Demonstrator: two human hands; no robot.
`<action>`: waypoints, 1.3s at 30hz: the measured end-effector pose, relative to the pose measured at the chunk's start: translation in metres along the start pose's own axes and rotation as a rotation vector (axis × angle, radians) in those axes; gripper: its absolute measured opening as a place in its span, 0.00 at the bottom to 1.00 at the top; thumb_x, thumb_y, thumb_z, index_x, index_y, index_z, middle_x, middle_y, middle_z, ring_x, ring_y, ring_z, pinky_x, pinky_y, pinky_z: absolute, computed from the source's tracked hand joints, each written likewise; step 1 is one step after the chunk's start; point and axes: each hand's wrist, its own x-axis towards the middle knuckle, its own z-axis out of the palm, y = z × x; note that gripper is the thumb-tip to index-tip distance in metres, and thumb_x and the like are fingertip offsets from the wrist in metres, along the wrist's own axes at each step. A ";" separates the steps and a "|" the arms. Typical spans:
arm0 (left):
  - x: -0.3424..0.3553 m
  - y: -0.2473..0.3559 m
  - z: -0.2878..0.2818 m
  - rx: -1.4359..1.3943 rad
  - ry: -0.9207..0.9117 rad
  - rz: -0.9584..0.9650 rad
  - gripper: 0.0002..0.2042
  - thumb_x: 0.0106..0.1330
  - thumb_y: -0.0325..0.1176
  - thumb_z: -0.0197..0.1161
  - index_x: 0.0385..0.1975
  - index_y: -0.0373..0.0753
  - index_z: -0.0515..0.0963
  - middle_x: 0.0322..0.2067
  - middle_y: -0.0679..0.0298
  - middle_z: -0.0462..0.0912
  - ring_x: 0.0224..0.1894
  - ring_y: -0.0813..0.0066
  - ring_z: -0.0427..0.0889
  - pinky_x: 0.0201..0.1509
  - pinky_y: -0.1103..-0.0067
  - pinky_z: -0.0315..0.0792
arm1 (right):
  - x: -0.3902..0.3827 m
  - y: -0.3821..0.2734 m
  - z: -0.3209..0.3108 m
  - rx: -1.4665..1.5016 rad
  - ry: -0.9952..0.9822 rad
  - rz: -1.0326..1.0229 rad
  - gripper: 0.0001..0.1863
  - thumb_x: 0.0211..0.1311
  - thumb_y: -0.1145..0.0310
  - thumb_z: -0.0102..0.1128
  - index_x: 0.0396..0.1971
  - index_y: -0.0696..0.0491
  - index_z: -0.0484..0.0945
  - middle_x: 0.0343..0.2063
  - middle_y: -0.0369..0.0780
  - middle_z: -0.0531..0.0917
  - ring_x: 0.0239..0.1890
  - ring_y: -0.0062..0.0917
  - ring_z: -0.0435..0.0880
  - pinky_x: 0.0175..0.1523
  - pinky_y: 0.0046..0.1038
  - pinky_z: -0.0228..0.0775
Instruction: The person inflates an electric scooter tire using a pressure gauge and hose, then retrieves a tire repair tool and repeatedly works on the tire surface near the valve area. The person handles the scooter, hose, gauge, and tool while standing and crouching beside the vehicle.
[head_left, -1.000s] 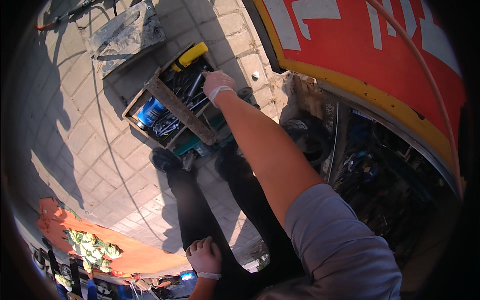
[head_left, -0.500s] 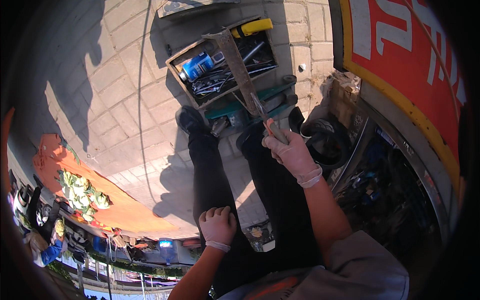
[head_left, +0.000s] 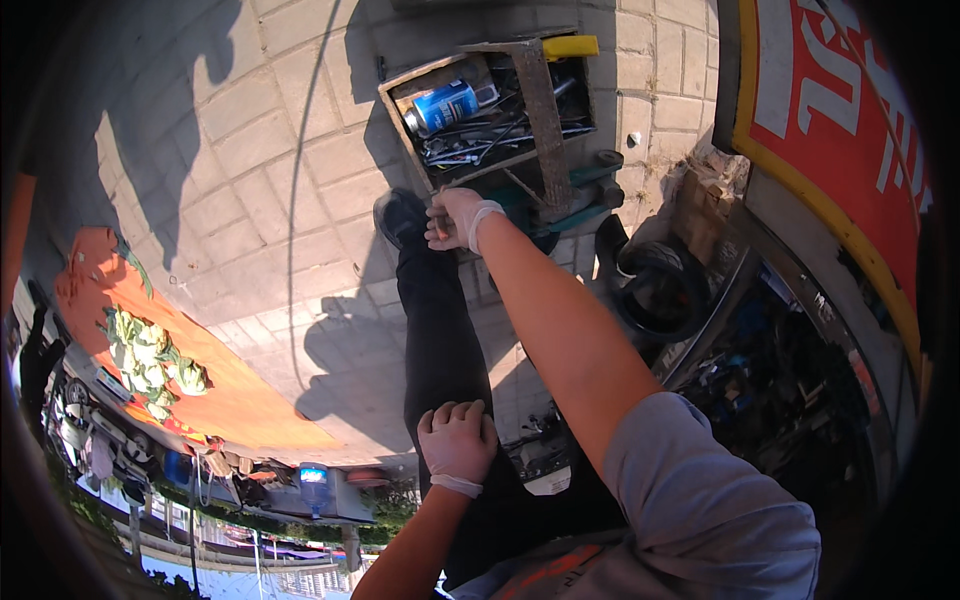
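Note:
My right hand (head_left: 460, 217), in a thin translucent glove, reaches across to the near edge of the wooden toolbox (head_left: 408, 142), above my left shoe (head_left: 400, 218). Its fingers are curled closed around something small with an orange-brown bit showing; the rest is hidden. My left hand (head_left: 458, 445), gloved too, lies on my left leg with the fingers draped over it, holding nothing. Inside the toolbox are a blue can (head_left: 442, 108) and several metal tools (head_left: 470, 150). A worn wooden bar (head_left: 540, 120) spans the box, and a yellow object (head_left: 570, 46) sits at its far right.
Just right of the toolbox's near side is a green metal device (head_left: 590, 195) with small wheels. Black tyres (head_left: 655, 290) lie further right, near a red sign with a yellow edge (head_left: 750, 90). On the left, pale green vegetables (head_left: 150, 360) lie on an orange cloth (head_left: 240, 420).
My right hand has swung left from the toolbox's right side to above my left shoe. The orange-and-grey-handled tool it held no longer shows clearly. My left hand stays on my leg.

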 end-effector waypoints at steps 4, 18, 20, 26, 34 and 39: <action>0.000 -0.006 -0.004 -0.038 0.001 -0.004 0.09 0.56 0.36 0.61 0.36 0.45 0.80 0.38 0.69 0.83 0.48 0.68 0.77 0.56 0.62 0.63 | 0.010 -0.007 0.006 0.030 0.009 0.016 0.16 0.67 0.60 0.50 0.39 0.60 0.72 0.38 0.50 0.77 0.40 0.44 0.81 0.48 0.50 0.76; -0.001 -0.015 -0.014 -0.038 0.016 0.014 0.09 0.56 0.36 0.61 0.36 0.45 0.80 0.37 0.69 0.83 0.48 0.68 0.77 0.56 0.63 0.64 | 0.005 -0.006 0.006 0.109 0.055 -0.037 0.13 0.65 0.63 0.46 0.25 0.56 0.67 0.14 0.43 0.69 0.15 0.30 0.71 0.20 0.31 0.67; -0.001 -0.013 -0.015 -0.030 0.037 0.019 0.08 0.55 0.36 0.61 0.34 0.45 0.81 0.36 0.69 0.83 0.47 0.69 0.77 0.55 0.64 0.64 | -0.014 0.004 -0.006 0.085 -0.029 -0.041 0.15 0.66 0.61 0.46 0.23 0.55 0.68 0.15 0.42 0.70 0.15 0.29 0.71 0.19 0.30 0.65; -0.004 -0.007 -0.011 -0.015 0.103 0.021 0.08 0.55 0.34 0.60 0.33 0.44 0.81 0.32 0.66 0.83 0.43 0.66 0.79 0.52 0.65 0.65 | -0.075 0.030 -0.045 -0.133 -0.080 -0.113 0.20 0.66 0.52 0.55 0.24 0.53 0.71 0.21 0.41 0.76 0.19 0.25 0.73 0.23 0.27 0.63; -0.018 -0.003 -0.004 0.003 0.167 -0.007 0.10 0.61 0.39 0.56 0.34 0.44 0.82 0.35 0.64 0.85 0.44 0.66 0.81 0.53 0.66 0.67 | -0.204 0.097 -0.069 -0.436 -0.164 -0.356 0.23 0.64 0.46 0.55 0.24 0.53 0.73 0.11 0.33 0.69 0.14 0.20 0.71 0.21 0.23 0.65; -0.032 0.016 -0.075 -0.811 0.370 -0.197 0.18 0.67 0.41 0.57 0.52 0.38 0.75 0.45 0.55 0.82 0.48 0.63 0.79 0.56 0.69 0.69 | -0.356 0.169 -0.079 -1.202 0.032 -0.679 0.17 0.62 0.56 0.55 0.31 0.58 0.77 0.23 0.41 0.80 0.24 0.27 0.80 0.32 0.30 0.70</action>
